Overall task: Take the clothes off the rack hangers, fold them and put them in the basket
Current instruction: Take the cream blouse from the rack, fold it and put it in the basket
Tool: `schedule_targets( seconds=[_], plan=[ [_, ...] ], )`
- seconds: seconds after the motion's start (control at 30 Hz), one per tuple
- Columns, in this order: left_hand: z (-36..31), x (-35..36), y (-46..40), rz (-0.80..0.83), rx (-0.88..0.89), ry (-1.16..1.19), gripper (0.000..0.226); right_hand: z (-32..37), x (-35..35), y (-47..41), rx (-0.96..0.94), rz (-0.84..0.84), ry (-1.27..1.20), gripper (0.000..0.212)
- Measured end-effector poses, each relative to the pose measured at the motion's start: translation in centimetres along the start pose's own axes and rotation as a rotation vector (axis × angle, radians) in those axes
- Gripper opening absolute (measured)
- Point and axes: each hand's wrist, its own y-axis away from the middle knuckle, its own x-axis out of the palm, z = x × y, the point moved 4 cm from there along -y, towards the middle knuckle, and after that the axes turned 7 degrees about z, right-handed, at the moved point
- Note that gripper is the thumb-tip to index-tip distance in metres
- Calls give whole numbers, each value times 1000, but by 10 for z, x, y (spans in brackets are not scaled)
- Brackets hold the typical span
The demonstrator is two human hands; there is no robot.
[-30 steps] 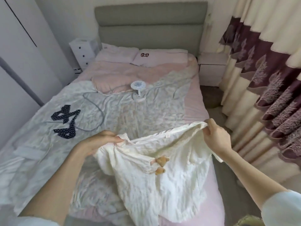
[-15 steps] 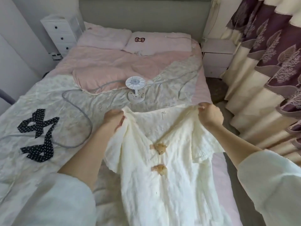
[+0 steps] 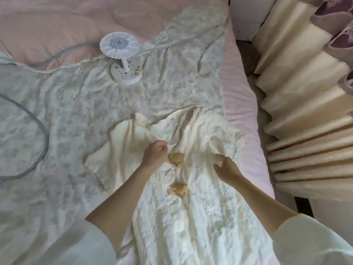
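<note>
I see the soft, light cream crinkled cotton dress (image 3: 191,217) lying mid-frame (limp, so I would take its shoulders), left hand (image 3: 155,156) curled at its front, whether pinching I cannot tell, right hand (image 3: 226,169) loosely spread, holding nothing.

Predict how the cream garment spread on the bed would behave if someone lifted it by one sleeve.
The cream garment would probably droop and bunch: it lies creased across the bed, following its wrinkles, so it looks floppy. The thin cloth suggests it is light. The bear-shaped buttons may weigh the front slightly.

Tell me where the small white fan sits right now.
The small white fan stands upper left in the head view, on the floral quilt, beyond the cream garment.
</note>
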Motion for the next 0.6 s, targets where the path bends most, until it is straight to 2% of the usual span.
schedule_targets(
  seconds=[0.1,0.23,0.3,0.37,0.43,0.47,0.53,0.6],
  plan=[
    [0,28,-29,18,25,21,25,-18,10,-18,2,-90,-45,51],
    [-1,49,-61,-24,7,10,28,-40,2,-25,38,-494,-172,38],
    [-2,52,-73,-11,-3,50,26,-52,-9,-27,70,-617,-178,39],
    [-4,57,-80,107,-115,174,22,-66,-17,-37,163,-507,-201,61],
    [-7,63,-83,243,-254,226,17,-74,-23,-50,300,-307,-438,81],
    [-10,64,-84,306,-297,239,15,-76,-25,-56,369,-234,-555,78],
    [-17,68,-83,440,-346,282,25,-71,-30,-63,460,-36,-624,48],
    [-25,74,-82,538,-368,344,33,-75,-33,-74,440,21,-799,22]
  ],
)
